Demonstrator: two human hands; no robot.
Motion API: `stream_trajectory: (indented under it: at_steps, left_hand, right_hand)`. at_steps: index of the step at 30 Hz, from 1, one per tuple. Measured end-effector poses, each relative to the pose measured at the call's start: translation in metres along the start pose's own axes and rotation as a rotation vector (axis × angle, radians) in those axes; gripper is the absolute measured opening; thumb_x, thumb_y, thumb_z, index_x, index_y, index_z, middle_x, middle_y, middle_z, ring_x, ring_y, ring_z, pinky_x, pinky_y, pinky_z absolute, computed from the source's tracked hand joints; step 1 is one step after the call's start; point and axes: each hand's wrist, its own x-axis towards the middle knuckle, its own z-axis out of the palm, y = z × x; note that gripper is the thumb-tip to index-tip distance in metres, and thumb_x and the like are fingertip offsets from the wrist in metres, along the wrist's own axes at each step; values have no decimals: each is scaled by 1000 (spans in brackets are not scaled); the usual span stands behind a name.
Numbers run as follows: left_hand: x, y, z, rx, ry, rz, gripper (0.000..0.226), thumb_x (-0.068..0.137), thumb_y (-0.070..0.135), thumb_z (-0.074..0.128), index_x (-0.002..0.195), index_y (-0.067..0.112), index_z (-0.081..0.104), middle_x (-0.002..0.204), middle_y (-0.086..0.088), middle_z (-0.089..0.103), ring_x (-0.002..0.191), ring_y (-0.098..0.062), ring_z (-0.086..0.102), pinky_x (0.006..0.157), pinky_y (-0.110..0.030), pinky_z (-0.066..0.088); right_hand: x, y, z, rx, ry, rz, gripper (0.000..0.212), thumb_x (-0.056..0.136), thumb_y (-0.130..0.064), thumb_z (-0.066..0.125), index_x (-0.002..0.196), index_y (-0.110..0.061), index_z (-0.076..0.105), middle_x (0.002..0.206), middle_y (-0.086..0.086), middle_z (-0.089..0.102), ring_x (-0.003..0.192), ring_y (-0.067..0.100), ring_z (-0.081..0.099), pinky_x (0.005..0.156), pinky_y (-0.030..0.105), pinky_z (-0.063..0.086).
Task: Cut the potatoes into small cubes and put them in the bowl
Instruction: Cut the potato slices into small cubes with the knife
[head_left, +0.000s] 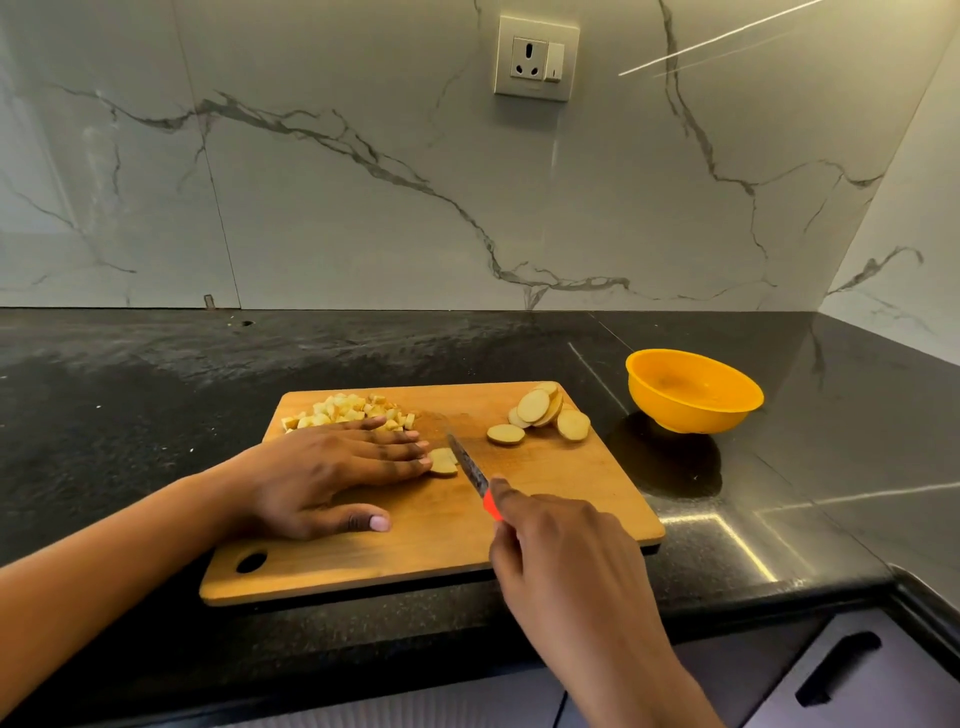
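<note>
The left hand (332, 467) presses a potato slice (444, 462) on the cutting board (545, 519), fingers (400, 451) straight, together; the right hand (561, 551) grips the knife (470, 467) beside it; the bowl (696, 410) stands on the bench (156, 374)

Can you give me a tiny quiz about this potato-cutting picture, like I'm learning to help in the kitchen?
1. True or false: the yellow bowl is empty.
2. The knife is held by: A) the left hand B) the right hand C) nobody.
3. Fill in: the left hand's straight fingers press down on a potato ___ next to the blade.

Key: 1 true; 2 B; 3 slice.
</note>
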Motion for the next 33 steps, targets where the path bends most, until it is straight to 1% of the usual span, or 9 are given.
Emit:
stream_trajectory:
  at_steps: [8,13,15,20,22,24,28,29,33]
  left_hand:
    - [1,-3,1,36,-23,19,64,93,67,18,145,31,27,152,12,26,141,6,9,115,-18,-9]
    - [2,-4,0,61,-45,14,67,91,70,14,146,33,25,153,14,23,141,8,6,115,-21,-13]
    - [1,-4,0,74,-37,14,67,91,70,14,146,33,25,152,13,23,141,8,6,115,-21,-14]
    - [1,-3,2,106,28,40,61,94,65,18,145,32,28,151,12,28,141,6,9,115,-23,-12]
    - [0,-2,2,108,76,53,58,96,61,22,144,30,33,149,11,32,141,5,13,116,-24,-10]
    - [-2,-1,3,111,130,58,54,97,58,26,141,29,40,146,10,39,140,4,19,117,-25,-7]
    - [-2,1,2,125,216,44,49,98,55,30,133,27,51,140,8,48,136,2,30,118,-27,-1]
    - [-1,2,2,135,238,43,49,99,54,30,133,26,52,139,8,49,135,2,32,118,-28,1]
    - [3,3,3,171,338,-10,43,98,52,36,132,30,52,137,10,52,131,2,39,117,-37,14]
  right_hand:
    - [4,-8,11,-37,-143,-7,46,102,-31,32,147,-27,28,110,-5,60,93,14,56,67,25,38]
    - [19,-20,29,-152,-234,-1,52,102,-15,37,150,-13,18,107,3,59,76,17,45,47,23,24]
    - [18,-19,32,-144,-252,-2,52,102,-13,37,150,-12,17,106,3,58,72,15,39,46,23,21]
    - [-10,-14,10,-99,-297,-18,55,103,-22,34,151,-19,9,119,-1,55,99,19,56,61,25,33]
    - [-17,-8,-6,-70,-269,-21,52,101,-32,33,150,-28,16,120,-8,57,102,14,56,69,24,36]
    - [-20,0,-20,-25,-152,-20,49,99,-39,35,147,-35,26,114,-11,61,91,8,56,66,19,38]
    - [-2,25,-17,-50,-46,40,44,88,-30,61,131,-29,55,78,-11,66,58,4,51,52,17,40]
    - [3,32,-11,-55,-13,38,43,86,-27,64,128,-27,59,77,-10,67,59,4,53,51,19,43]
    - [18,49,14,24,2,2,44,93,-27,55,136,-35,49,95,-9,63,79,8,58,68,26,51]
